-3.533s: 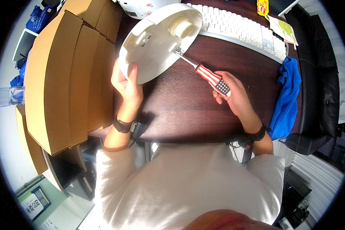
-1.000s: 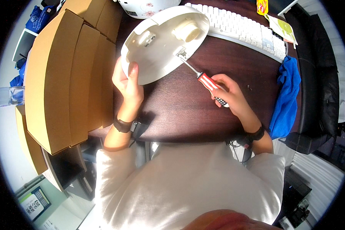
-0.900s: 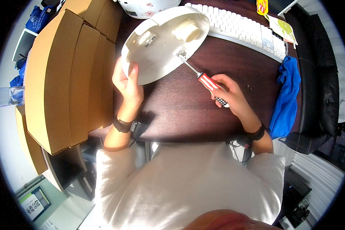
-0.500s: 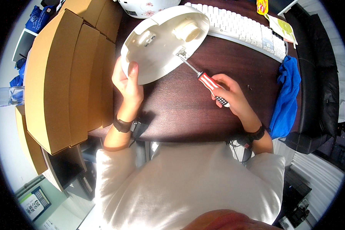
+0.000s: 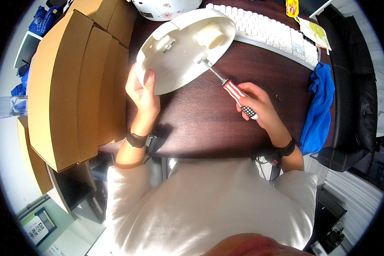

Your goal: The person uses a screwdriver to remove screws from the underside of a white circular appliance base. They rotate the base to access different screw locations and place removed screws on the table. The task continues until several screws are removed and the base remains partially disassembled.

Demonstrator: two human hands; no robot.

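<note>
My left hand (image 5: pixel 144 90) grips the near left rim of a white oval plastic cover (image 5: pixel 175 68), thumb on the inside. The cover is tilted above the desk, its hollow inner side facing me. Inside it are a round raised collar (image 5: pixel 216 39) and a small metal fitting (image 5: pixel 203 58) near the right edge. My right hand (image 5: pixel 257 104) is closed around the handle of a screwdriver (image 5: pixel 239 96) with red and white stripes and a black dotted end. Its shaft slants up to the left, and the tip meets the metal fitting.
A white keyboard (image 5: pixel 269 32) lies behind the cover, beside a white rounded appliance with flower prints (image 5: pixel 164 7). Tall cardboard boxes (image 5: pixel 64 89) line the left side. A blue cloth (image 5: pixel 320 109) hangs at the right edge of the dark wooden desk (image 5: pixel 192 123).
The cover has shifted slightly to the right in my left hand. My right hand and the screwdriver have moved a little to the right too, with the tip still at the fitting.
</note>
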